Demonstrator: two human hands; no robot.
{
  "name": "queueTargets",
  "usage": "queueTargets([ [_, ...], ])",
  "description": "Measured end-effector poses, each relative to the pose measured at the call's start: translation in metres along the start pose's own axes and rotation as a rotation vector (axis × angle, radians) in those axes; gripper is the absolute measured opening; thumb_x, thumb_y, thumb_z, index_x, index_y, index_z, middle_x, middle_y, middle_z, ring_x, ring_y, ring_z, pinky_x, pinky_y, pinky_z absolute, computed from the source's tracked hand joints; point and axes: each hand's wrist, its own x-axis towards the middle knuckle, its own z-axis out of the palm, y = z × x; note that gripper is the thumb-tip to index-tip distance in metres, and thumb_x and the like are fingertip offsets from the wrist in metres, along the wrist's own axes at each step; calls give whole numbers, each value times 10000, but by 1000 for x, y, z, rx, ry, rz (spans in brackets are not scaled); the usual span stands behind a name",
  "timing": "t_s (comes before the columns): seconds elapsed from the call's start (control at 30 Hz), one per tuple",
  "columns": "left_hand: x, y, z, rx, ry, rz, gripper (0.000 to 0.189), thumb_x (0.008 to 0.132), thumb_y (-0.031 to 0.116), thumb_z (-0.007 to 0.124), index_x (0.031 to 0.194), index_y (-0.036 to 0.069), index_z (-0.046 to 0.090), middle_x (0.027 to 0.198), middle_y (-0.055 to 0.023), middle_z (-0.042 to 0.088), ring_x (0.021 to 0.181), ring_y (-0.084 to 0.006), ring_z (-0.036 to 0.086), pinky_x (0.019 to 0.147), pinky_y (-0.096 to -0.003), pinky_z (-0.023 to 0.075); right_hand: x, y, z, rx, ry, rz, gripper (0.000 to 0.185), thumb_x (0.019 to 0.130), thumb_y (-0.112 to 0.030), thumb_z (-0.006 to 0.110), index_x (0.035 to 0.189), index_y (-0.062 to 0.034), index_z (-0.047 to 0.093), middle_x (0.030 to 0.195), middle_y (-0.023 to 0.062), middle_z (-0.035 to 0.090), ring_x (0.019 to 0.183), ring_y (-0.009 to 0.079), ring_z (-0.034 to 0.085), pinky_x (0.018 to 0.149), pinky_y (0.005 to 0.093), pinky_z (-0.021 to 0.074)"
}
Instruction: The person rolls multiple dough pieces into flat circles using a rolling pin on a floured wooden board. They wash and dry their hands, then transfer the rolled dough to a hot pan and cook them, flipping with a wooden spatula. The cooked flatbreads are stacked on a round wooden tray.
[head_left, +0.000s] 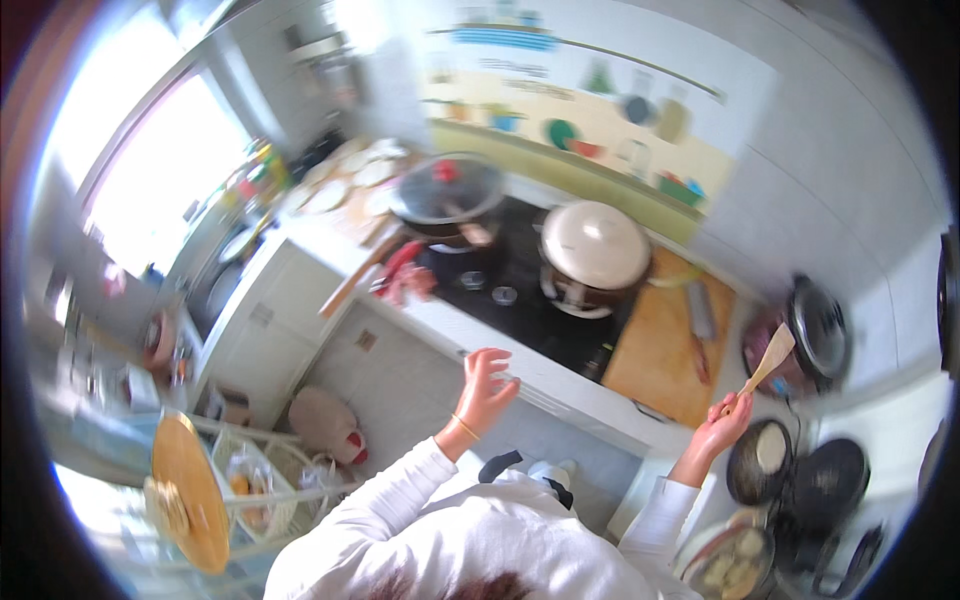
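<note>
My right hand (726, 424) is closed around the handle of a wooden spatula (772, 358), whose blade points up near a dark round appliance. With its fingers apart and a thin bangle on the wrist, my left hand (486, 390) holds nothing in front of the counter edge. On the black cooktop (517, 229) stand a pan with a glass lid (450, 191) and a pot with a white lid (596, 244). Right of the cooktop, a cleaver (701, 311) lies on a wooden board (652, 356). A black round pan (759, 461) holding a pale flat round piece is below my right hand.
Flat dough rounds (330, 196) lie left of the cooktop, by a wooden rolling pin (360, 270) and a red cloth (405, 274). A rice cooker (817, 330) stands right. A bowl of food pieces (727, 562) is at lower right, and a wire rack (255, 510) at lower left.
</note>
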Motion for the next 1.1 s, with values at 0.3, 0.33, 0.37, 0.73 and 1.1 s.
queueTargets([
  [0.3,-53,-108,-272,-258,487,-141,389,847,90,646,1204,50,497,1200,-91,385,1076,-216,546,883,-313,498,-357,85,296,150,-798,673,188,930,-171,502,1080,-70,552,682,-11,496,460,36,372,388,179,287],
  [0.33,-61,-118,-298,-282,541,-149,384,851,87,644,1203,46,497,1197,-90,387,1070,-212,554,887,-310,493,-390,100,317,142,-881,827,170,936,-154,486,1070,-69,547,687,-4,505,452,41,377,387,186,291],
  [0.37,-65,-126,-321,-293,589,-171,378,855,84,641,1202,42,498,1193,-89,389,1065,-208,563,892,-306,489,-417,115,339,126,-906,994,153,942,-137,470,1059,-69,543,693,3,515,444,47,382,386,192,295],
  [0.73,-24,-186,-467,-479,764,-266,382,891,73,608,1243,37,466,1202,-55,437,1074,-157,524,892,-256,454,-464,384,531,-208,-616,908,193,948,-220,523,801,-97,507,629,3,495,394,98,374,373,261,267],
  [1.1,72,-218,-631,-456,918,-452,392,907,165,613,1265,76,480,1230,-34,503,1051,-116,555,841,-255,458,-417,479,582,-457,-375,765,187,865,-145,528,690,-82,509,552,-4,454,338,94,329,354,264,230],
])
